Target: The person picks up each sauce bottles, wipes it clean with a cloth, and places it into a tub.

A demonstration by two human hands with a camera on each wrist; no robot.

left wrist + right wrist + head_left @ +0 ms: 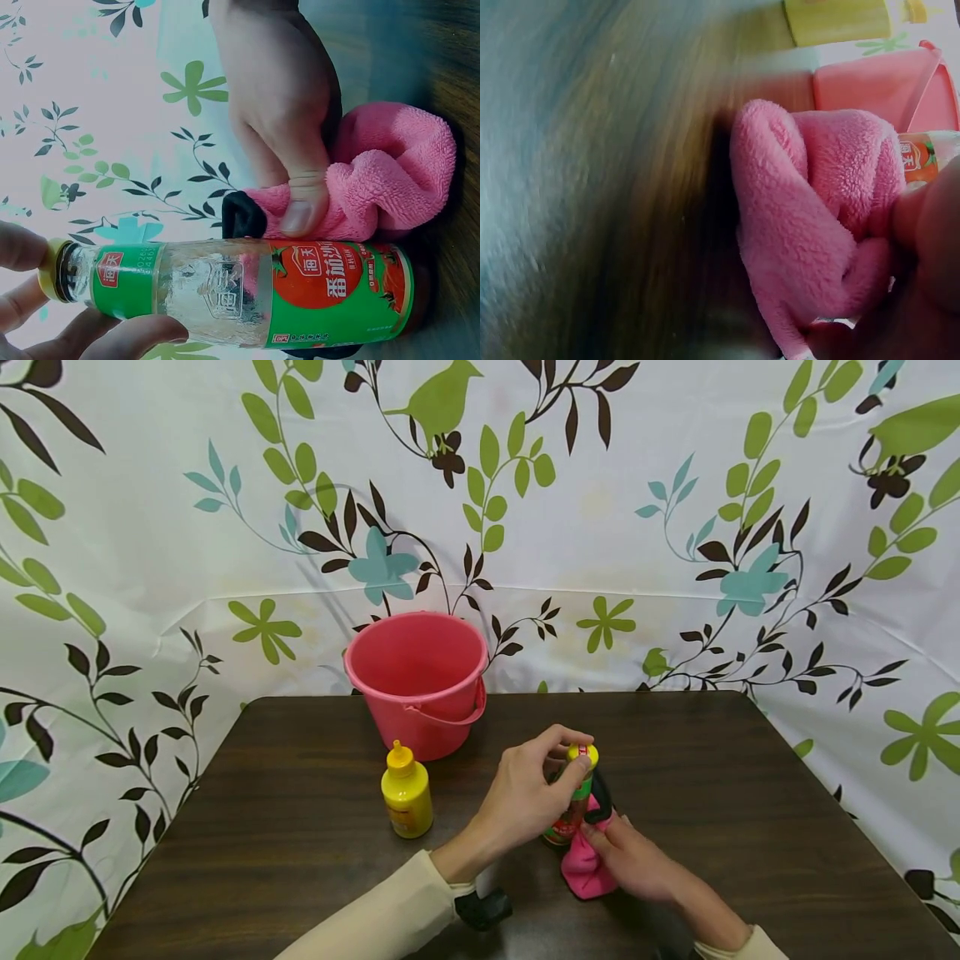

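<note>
A glass ketchup bottle (217, 292) with a yellow cap and a green, tomato-printed label stands upright on the table. My left hand (528, 787) holds it by the cap and neck, fingers and thumb around the top. Against the bottle's side, my right hand (637, 858) grips a bunched pink cloth (588, 867) with a black trim (244, 215). The thumb presses on the fabric in the left wrist view. In the right wrist view the pink cloth fills the middle and covers most of the bottle.
A yellow squeeze bottle (407, 797) stands left of the hands. Behind it is a pink bucket (420, 727) with its handle hanging down. The dark wood table (300, 860) ends at a curtain (600, 510) printed with leaves and birds.
</note>
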